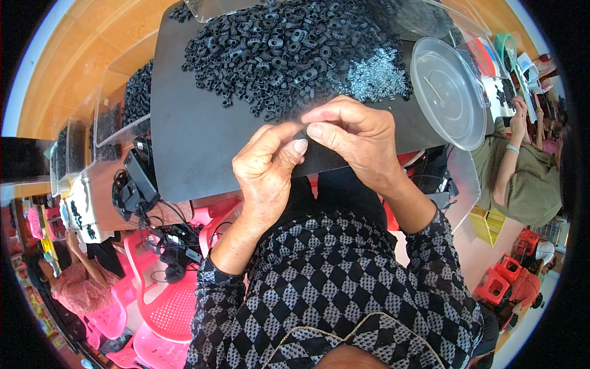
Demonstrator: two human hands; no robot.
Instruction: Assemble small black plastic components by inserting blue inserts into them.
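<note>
Both hands meet over the near part of a dark mat, fingertips almost touching. My left hand pinches a small black plastic part, mostly hidden by the fingers. On its other side, my right hand closes thumb and forefinger at the same part; whether it holds a second tiny piece is hidden. Just beyond the hands spreads a big heap of small black plastic parts, several with holes through them. At its right edge lies a pile of tiny shiny metal pieces.
A round clear plastic lid lies right of the heap. Clear bins of black parts stand at the left, near tangled black cables. Pink chairs are at lower left. Other people sit at tables on both sides, one in an olive garment.
</note>
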